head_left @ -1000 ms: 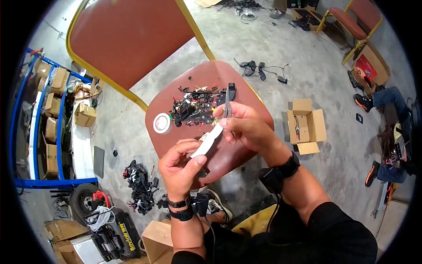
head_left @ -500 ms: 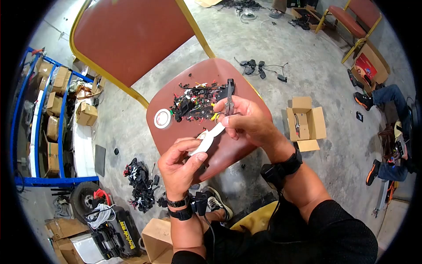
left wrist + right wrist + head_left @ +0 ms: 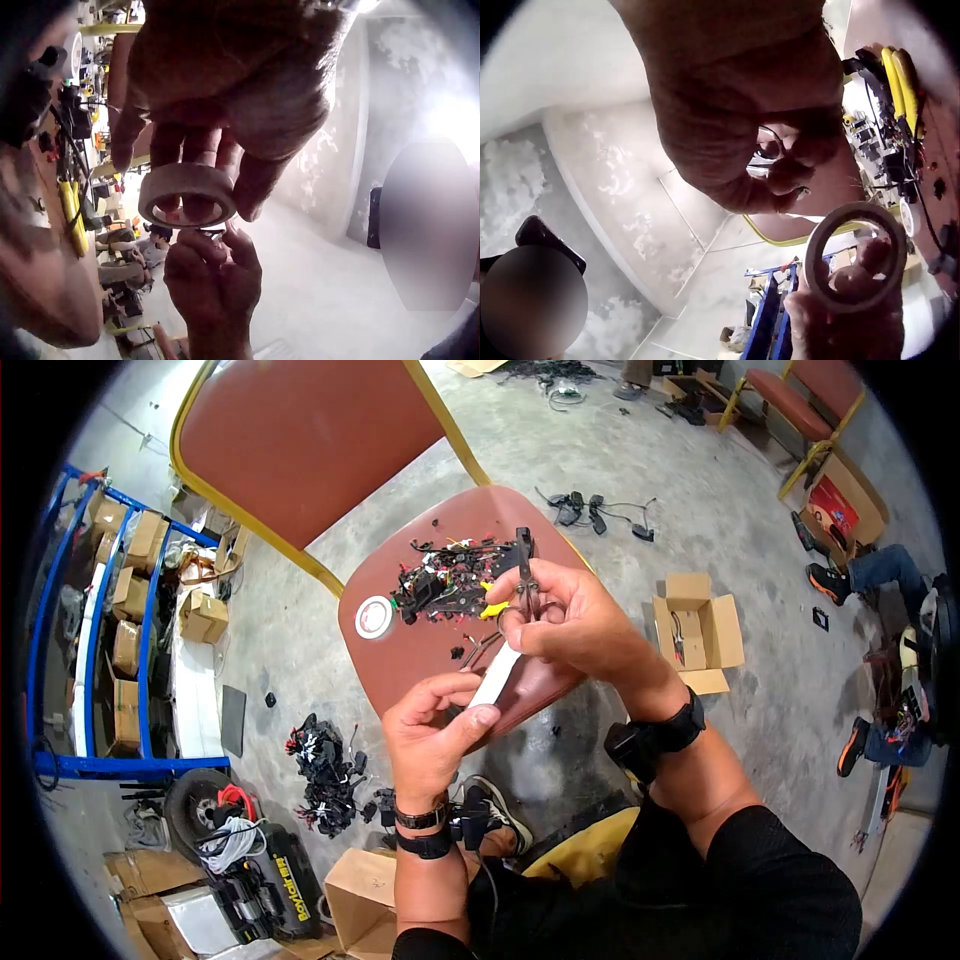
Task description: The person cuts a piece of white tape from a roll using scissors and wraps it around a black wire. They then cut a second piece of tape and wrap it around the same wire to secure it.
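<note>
My left hand [image 3: 430, 728] grips a roll of white tape [image 3: 187, 181], its fingers through the ring and the thumb along the outside. In the head view the tape [image 3: 497, 678] runs as a pale band between both hands. My right hand [image 3: 578, 622] pinches near the end of the tape with thumb and forefinger. That same hand also holds small scissors [image 3: 527, 572], blades pointing away from me. Seen from the right wrist, the tape ring [image 3: 815, 259] faces the camera just beyond the right fingertips.
Past the hands, the brown chair seat [image 3: 400, 670] bears a heap of small connectors and wires [image 3: 455, 575], yellow-handled pliers [image 3: 493, 601] and another tape roll [image 3: 374, 618]. Right of the chair stands an open cardboard box [image 3: 715, 630]. Black cabled parts [image 3: 325, 775] lie on the floor at left.
The roll has turned edge-on to the head camera, and the tape that curved half a second ago now looks straight. Both hands sit slightly farther right; the right hand still holds the scissors.
</note>
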A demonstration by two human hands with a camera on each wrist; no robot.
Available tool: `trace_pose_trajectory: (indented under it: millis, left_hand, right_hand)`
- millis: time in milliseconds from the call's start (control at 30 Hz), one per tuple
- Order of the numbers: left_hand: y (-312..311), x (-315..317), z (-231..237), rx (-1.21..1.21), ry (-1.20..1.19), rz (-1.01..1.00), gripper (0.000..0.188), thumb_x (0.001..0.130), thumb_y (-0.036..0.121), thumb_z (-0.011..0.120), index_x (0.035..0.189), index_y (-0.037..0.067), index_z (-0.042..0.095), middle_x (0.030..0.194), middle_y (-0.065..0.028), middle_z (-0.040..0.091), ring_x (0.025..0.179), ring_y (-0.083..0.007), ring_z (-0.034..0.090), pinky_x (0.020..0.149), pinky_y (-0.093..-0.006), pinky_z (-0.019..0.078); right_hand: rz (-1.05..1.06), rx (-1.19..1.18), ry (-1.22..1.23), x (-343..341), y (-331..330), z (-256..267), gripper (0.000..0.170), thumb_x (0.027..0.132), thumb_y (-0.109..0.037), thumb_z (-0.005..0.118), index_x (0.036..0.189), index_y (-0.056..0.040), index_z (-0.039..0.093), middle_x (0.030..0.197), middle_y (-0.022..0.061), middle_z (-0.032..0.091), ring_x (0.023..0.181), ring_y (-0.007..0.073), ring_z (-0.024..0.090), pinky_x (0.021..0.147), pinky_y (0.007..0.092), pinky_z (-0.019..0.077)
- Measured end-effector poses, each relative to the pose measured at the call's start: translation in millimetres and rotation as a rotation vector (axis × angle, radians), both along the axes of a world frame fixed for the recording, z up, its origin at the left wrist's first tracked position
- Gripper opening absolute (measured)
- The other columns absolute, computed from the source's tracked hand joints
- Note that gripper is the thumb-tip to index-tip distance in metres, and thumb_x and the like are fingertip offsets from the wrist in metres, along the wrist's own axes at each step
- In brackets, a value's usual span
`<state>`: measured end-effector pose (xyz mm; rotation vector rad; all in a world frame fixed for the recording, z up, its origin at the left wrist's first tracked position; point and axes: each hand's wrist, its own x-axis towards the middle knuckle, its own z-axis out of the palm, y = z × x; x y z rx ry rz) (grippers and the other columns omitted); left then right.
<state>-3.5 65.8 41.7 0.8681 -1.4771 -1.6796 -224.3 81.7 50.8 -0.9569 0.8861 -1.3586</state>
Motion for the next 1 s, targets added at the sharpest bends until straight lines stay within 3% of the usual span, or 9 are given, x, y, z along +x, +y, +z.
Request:
trace_pose_trajectory:
  millis: [33, 333, 533, 567, 667, 767, 867, 967, 1000]
  left_hand:
    - [2.6, -4.8, -4.2, -0.062, 0.019, 0.022, 0.029, 0.080, 0.002, 0.078, 0.106, -0.003, 0.066, 0.086, -0.0033, 0.069, 0.079, -0.0083, 0.062, 0.074, -0.0231, 0.0495]
    - [16.9, -18.3, -8.3, 0.023, 0.077, 0.061, 0.018, 0.085, 0.001, 0.072, 0.100, -0.003, 0.064, 0.082, -0.0053, 0.068, 0.071, -0.0077, 0.061, 0.065, -0.0211, 0.0498]
    - [22.4, -38.3, -6.2, -0.061, 0.135, 0.054, 0.039, 0.084, -0.007, 0.067, 0.122, -0.006, 0.058, 0.110, -0.0112, 0.066, 0.074, -0.0074, 0.061, 0.066, -0.0207, 0.0506]
    - [19.2, -34.6, -9.1, -0.079, 0.119, -0.016, 0.050, 0.083, -0.010, 0.065, 0.131, -0.005, 0.053, 0.120, -0.0121, 0.062, 0.077, -0.0072, 0.062, 0.066, -0.0200, 0.0507]
    - [21.4, -31.7, -9.2, 0.034, 0.159, -0.049, 0.048, 0.083, -0.010, 0.064, 0.129, -0.004, 0.053, 0.119, -0.0142, 0.063, 0.076, -0.0081, 0.062, 0.066, -0.0213, 0.0514]
    - [21.6, -26.7, -16.3, -0.005, 0.178, -0.017, 0.045, 0.083, -0.011, 0.063, 0.126, -0.005, 0.052, 0.117, -0.0159, 0.063, 0.075, -0.0089, 0.062, 0.065, -0.0224, 0.0517]
    - [24.6, -28.2, -12.5, -0.022, 0.198, 0.000, 0.036, 0.082, -0.012, 0.063, 0.116, -0.005, 0.057, 0.116, -0.0175, 0.063, 0.072, -0.0092, 0.062, 0.064, -0.0222, 0.0510]
    - [23.4, -23.6, -8.6, -0.082, 0.140, -0.063, 0.032, 0.079, -0.014, 0.064, 0.110, -0.005, 0.062, 0.115, -0.0152, 0.063, 0.079, -0.0092, 0.062, 0.068, -0.0222, 0.0500]
    - [21.6, -21.8, -9.8, -0.071, 0.116, -0.109, 0.031, 0.078, -0.014, 0.065, 0.108, -0.005, 0.064, 0.116, -0.0143, 0.063, 0.082, -0.0093, 0.062, 0.070, -0.0224, 0.0495]
  right_hand:
    - [0.017, -0.024, -0.008, -0.7, 0.9, 0.4, 0.036, 0.079, 0.001, 0.063, 0.115, -0.0003, 0.057, 0.080, -0.0013, 0.060, 0.065, -0.0002, 0.051, 0.056, 0.0147, 0.0388]
    - [0.112, -0.009, 0.095, -8.9, 10.1, 12.0, 0.037, 0.080, 0.000, 0.063, 0.116, -0.0003, 0.055, 0.078, -0.0017, 0.059, 0.063, 0.0006, 0.052, 0.055, 0.0152, 0.0413]
    - [0.190, 0.037, 0.129, -7.9, 15.6, 21.3, 0.036, 0.081, -0.002, 0.063, 0.116, 0.0006, 0.055, 0.078, -0.0026, 0.059, 0.065, 0.0013, 0.055, 0.060, 0.0171, 0.0508]
    - [0.197, 0.053, 0.127, -7.8, 16.6, 21.5, 0.035, 0.082, -0.002, 0.063, 0.115, 0.0009, 0.055, 0.079, -0.0027, 0.059, 0.066, 0.0014, 0.056, 0.060, 0.0176, 0.0522]
    - [0.169, -0.090, 0.318, -9.8, 14.9, 15.2, 0.031, 0.083, -0.002, 0.061, 0.113, 0.0016, 0.057, 0.078, -0.0031, 0.059, 0.067, 0.0013, 0.056, 0.058, 0.0179, 0.0523]
    - [0.126, -0.098, 0.302, -8.5, 14.0, 13.5, 0.027, 0.084, -0.002, 0.060, 0.111, 0.0019, 0.058, 0.077, -0.0037, 0.058, 0.067, 0.0009, 0.055, 0.057, 0.0185, 0.0525]
    - [0.115, -0.115, 0.458, -14.8, 11.7, 14.7, 0.026, 0.084, -0.001, 0.060, 0.110, 0.0017, 0.059, 0.076, -0.0040, 0.058, 0.067, 0.0009, 0.055, 0.058, 0.0182, 0.0524]
    - [0.154, 0.098, 0.326, -11.7, 17.5, 26.0, 0.026, 0.083, -0.001, 0.061, 0.109, 0.0019, 0.060, 0.075, -0.0050, 0.057, 0.066, 0.0005, 0.055, 0.058, 0.0185, 0.0532]
    - [0.163, 0.069, 0.339, -10.9, 17.3, 25.6, 0.026, 0.083, -0.001, 0.061, 0.108, 0.0018, 0.060, 0.075, -0.0053, 0.056, 0.066, 0.0003, 0.054, 0.058, 0.0182, 0.0520]
